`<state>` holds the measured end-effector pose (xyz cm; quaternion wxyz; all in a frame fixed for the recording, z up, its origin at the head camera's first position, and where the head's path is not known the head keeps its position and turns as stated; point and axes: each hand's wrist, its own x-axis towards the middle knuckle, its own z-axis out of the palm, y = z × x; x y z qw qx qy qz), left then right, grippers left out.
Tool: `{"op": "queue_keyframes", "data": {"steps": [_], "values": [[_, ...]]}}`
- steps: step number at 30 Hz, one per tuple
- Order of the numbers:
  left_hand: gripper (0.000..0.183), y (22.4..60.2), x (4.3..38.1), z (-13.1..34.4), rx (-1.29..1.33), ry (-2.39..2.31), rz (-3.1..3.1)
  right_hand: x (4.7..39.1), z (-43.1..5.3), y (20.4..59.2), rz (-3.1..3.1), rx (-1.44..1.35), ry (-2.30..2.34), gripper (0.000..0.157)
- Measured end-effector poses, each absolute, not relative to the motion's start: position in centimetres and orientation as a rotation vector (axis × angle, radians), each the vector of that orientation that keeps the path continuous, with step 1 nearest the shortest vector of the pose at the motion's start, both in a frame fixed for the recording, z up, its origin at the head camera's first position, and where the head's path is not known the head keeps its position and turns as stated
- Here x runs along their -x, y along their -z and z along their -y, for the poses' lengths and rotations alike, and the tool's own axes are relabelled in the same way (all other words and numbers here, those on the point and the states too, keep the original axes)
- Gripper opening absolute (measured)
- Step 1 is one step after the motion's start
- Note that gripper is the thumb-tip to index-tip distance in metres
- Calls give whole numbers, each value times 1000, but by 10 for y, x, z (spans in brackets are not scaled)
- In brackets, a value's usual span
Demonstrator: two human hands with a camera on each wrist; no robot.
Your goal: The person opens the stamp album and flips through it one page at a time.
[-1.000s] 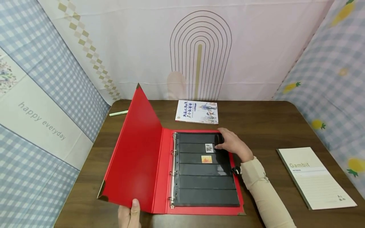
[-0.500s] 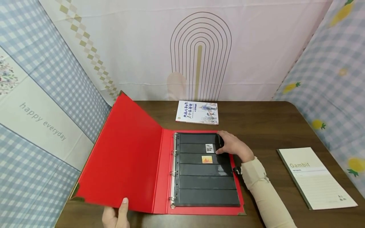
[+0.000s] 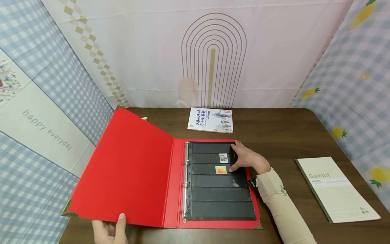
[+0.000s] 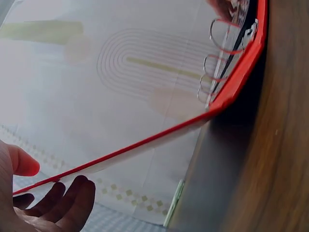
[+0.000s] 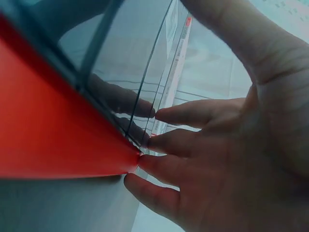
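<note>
Backdrop cloth behind, brown bench under everything.

Red binder lies mid-bench, opened up, R half down flat. Its front cover is swung out to the L but tilted, outer edge held up off the bench (L wrist cam shows the gap below). Metal bits on the cover's corners.

Black page sits on the R half, hung on metal rings along the spine side; approx 6 horiz. strips.

Gambit notebook on the R side of bench, well apart from binder. White picture book flat near the far edge, just beyond binder.

Left grip: pinching the cover's near edge, thumb on inner face, fingers underneath. Right grip: not clenched on anything, fingers spread, tips touching the far R corner of page/binder; thumb over the page.

Lt green stick at back L, mostly hidden behind cover in head view.

Smallest: 2 stamps on the page. Yellow-orange stamp in 3rd strip, R thumb just beside it; b/w stamp in 2nd strip, directly above.
</note>
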<state>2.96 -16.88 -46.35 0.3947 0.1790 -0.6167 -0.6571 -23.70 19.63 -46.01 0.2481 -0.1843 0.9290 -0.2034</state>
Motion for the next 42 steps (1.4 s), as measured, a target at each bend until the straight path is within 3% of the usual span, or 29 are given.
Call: {"op": "queue_keyframes", "data": {"steps": [8, 20, 30, 33, 37, 42], "values": [[61, 477, -26, 191, -393, 1762, 1257, 236, -194, 459, -2551, 510, 522, 114], [79, 483, -24, 217, -807, 1645, 1334, 231, -190, 459, -2524, 496, 492, 108], [57, 483, -20, 241, -997, 1523, 1456, 224, -184, 452, -2530, 464, 511, 102], [67, 482, -20, 245, -1104, 1510, 1514, 222, -184, 451, -2541, 457, 500, 101], [104, 478, -20, 246, -1222, 1354, 1756, 221, -183, 450, -2547, 464, 483, 99], [108, 472, -16, 249, -1190, 1008, 2216, 220, -180, 450, -2561, 461, 424, 95]]}}
